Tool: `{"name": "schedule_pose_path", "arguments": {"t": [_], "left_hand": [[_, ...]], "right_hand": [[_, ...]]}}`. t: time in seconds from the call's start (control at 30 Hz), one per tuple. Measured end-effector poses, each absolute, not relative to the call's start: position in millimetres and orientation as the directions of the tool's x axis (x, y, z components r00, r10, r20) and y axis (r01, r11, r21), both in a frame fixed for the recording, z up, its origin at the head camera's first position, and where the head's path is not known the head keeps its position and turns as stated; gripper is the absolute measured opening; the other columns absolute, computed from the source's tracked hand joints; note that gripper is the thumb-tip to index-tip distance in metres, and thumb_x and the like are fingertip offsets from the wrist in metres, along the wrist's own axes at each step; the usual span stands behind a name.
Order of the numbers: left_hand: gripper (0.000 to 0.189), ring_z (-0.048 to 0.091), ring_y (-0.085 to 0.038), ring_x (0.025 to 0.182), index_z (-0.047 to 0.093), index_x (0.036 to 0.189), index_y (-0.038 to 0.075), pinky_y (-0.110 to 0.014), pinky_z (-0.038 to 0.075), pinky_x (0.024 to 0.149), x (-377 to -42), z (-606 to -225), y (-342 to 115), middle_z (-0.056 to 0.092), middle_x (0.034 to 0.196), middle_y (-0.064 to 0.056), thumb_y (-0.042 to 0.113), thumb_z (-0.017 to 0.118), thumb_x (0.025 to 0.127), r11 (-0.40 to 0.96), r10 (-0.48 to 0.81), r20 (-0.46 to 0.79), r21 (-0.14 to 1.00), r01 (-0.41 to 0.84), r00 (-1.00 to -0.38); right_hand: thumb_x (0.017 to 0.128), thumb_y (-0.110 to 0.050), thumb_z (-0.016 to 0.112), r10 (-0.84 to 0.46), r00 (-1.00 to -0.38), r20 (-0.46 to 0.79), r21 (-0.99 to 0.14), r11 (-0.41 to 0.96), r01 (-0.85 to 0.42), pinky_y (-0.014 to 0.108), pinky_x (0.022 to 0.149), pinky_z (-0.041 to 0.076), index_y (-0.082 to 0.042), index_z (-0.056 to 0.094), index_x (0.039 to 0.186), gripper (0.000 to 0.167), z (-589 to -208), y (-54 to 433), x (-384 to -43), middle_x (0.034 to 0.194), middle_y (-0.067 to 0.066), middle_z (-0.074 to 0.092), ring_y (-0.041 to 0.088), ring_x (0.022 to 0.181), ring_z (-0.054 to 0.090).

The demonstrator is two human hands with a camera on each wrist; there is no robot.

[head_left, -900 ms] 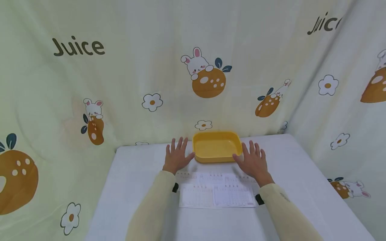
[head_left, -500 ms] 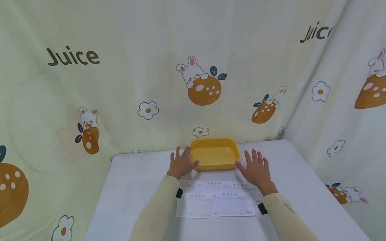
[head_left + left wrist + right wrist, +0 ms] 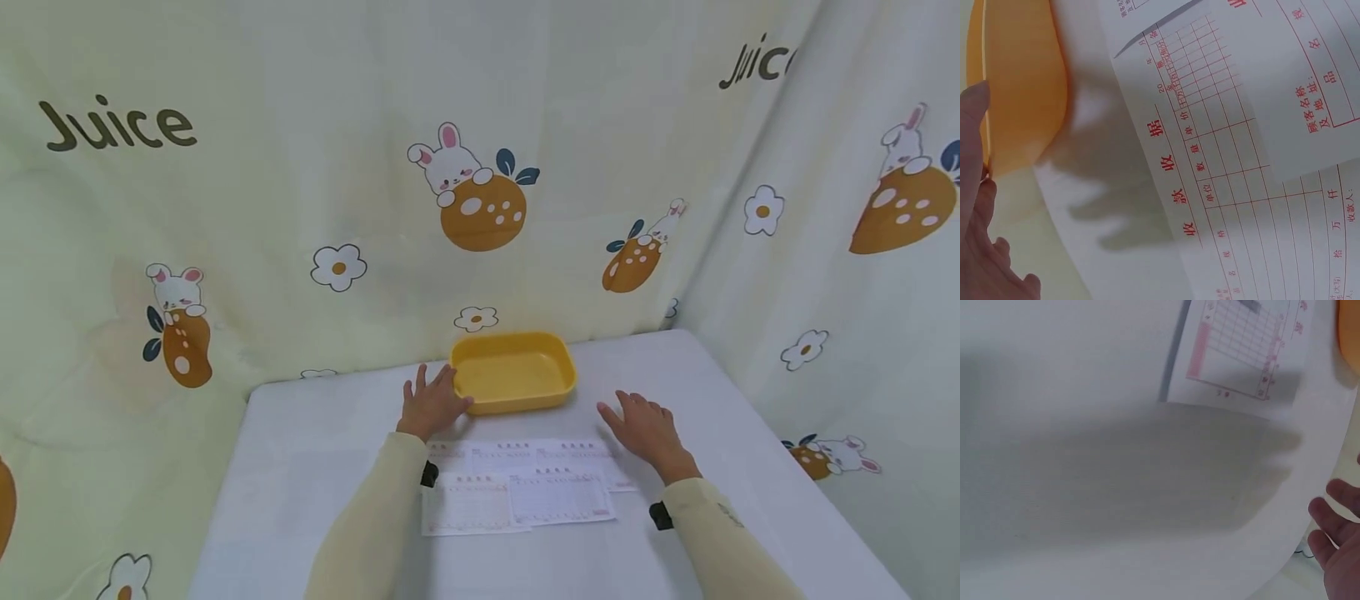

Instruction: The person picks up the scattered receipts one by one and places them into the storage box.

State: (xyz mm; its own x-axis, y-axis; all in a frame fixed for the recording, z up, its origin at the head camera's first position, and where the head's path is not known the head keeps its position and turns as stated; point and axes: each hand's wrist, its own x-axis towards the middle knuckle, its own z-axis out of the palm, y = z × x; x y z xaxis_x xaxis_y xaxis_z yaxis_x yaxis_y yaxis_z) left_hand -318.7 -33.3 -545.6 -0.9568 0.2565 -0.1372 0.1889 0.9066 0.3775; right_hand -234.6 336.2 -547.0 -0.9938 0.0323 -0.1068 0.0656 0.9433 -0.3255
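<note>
A yellow plastic tray (image 3: 513, 378) stands at the back of the white table, near the curtain. My left hand (image 3: 431, 404) is at its left front corner, with thumb and index finger pinching the rim. In the left wrist view, the thumb (image 3: 974, 103) lies against the edge of the tray (image 3: 1025, 87), and the other fingers stay apart from it. To the right of the tray, my right hand (image 3: 642, 431) hovers above the table with loosely bent fingers, holding nothing. Several overlapping printed receipt slips (image 3: 558, 497) lie between the forearms, in front of the tray.
A pale curtain (image 3: 337, 192) printed with rabbits and flowers hangs behind and beside the white table (image 3: 322, 467). Red Chinese print and grid lines show on a slip (image 3: 1235, 187) close to the left hand. The table's right edge slopes away beyond the right hand.
My left hand has moved onto the tray's corner and now pinches its rim. My right hand has drawn away from the tray to the right, its fingers more bent. The head view has shifted.
</note>
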Motion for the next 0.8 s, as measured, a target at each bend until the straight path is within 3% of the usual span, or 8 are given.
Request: {"name": "schedule_pose_path", "arguments": {"t": [0.27,0.47,0.7,0.8], "left_hand": [[0.078,0.009,-0.042,0.162,0.039,0.167,0.016,-0.069,0.011,0.126,-326.1,-549.1,-44.3,0.033,0.174,-0.003,0.057,0.061,0.104,0.891,0.240,-0.120,0.422,0.170,-0.963],[0.079,0.007,-0.041,0.163,0.040,0.167,0.016,-0.069,0.010,0.126,-329.9,-554.7,-42.1,0.033,0.174,-0.003,0.059,0.061,0.104,0.898,0.238,-0.127,0.407,0.168,-0.963],[0.076,0.008,-0.043,0.163,0.042,0.165,0.014,-0.072,0.009,0.125,-322.5,-551.4,-37.0,0.033,0.173,-0.005,0.056,0.062,0.105,0.885,0.252,-0.103,0.427,0.186,-0.962],[0.076,0.009,-0.043,0.162,0.042,0.165,0.014,-0.072,0.010,0.125,-319.5,-551.7,-35.3,0.034,0.173,-0.005,0.055,0.062,0.105,0.890,0.251,-0.108,0.416,0.186,-0.962]], "right_hand": [[0.107,-0.029,0.064,0.004,-0.984,-0.177,-0.433,0.898,0.081,0.074,0.102,0.041,0.007,0.062,0.142,0.049,-558.2,341.9,-230.7,0.130,0.034,0.061,0.055,0.120,0.056],[0.098,-0.012,0.072,-0.013,-0.990,-0.139,-0.453,0.890,0.051,0.069,0.089,0.048,0.004,0.071,0.127,0.033,-564.4,347.2,-223.1,0.120,0.031,0.061,0.052,0.110,0.059],[0.095,-0.003,0.071,0.011,-0.996,-0.091,-0.475,0.878,0.053,0.062,0.081,0.049,0.001,0.072,0.098,0.005,-571.6,352.3,-216.2,0.101,0.023,0.059,0.041,0.093,0.056],[0.094,0.000,0.069,0.007,-0.996,-0.092,-0.479,0.877,0.050,0.058,0.077,0.049,0.000,0.069,0.091,0.003,-575.6,355.0,-213.8,0.093,0.017,0.058,0.037,0.087,0.055]]}}
